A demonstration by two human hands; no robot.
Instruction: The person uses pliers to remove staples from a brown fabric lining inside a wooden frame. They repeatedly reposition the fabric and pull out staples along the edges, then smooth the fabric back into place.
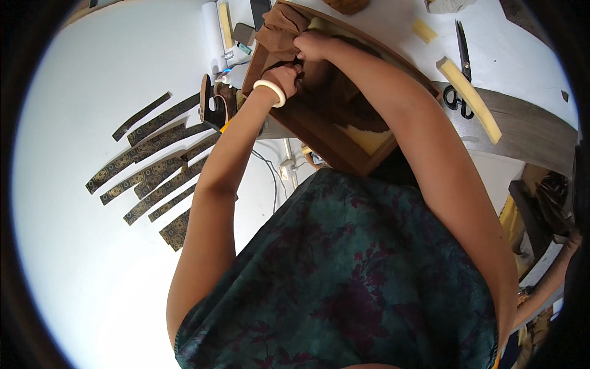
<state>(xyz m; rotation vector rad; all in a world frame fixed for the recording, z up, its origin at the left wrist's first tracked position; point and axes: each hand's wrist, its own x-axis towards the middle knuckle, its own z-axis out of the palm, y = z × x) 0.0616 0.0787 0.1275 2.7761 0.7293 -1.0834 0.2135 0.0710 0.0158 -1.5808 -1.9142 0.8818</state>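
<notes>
An open wooden box or drawer (384, 74) lies in front of me, with dark brown material (341, 95) and a pale yellow layer (365, 138) inside. A crumpled tan-brown cloth (279, 34) rests over its top left corner. My right hand (307, 46) has its fingers closed at the lower right edge of this cloth, apparently pinching it. My left hand (284, 80), with a cream bangle on the wrist, is just below and left, inside the box, fingers curled at the dark material; what they grip is hidden.
Several patterned dark strips (135, 169) lie on a white surface at left. Sandals (209, 104), tubes and rolls (214, 34) sit left of the box. Black scissors (458, 101) and foam strips (470, 98) lie at right. A cluttered shelf and another person's arm (553, 277) show lower right.
</notes>
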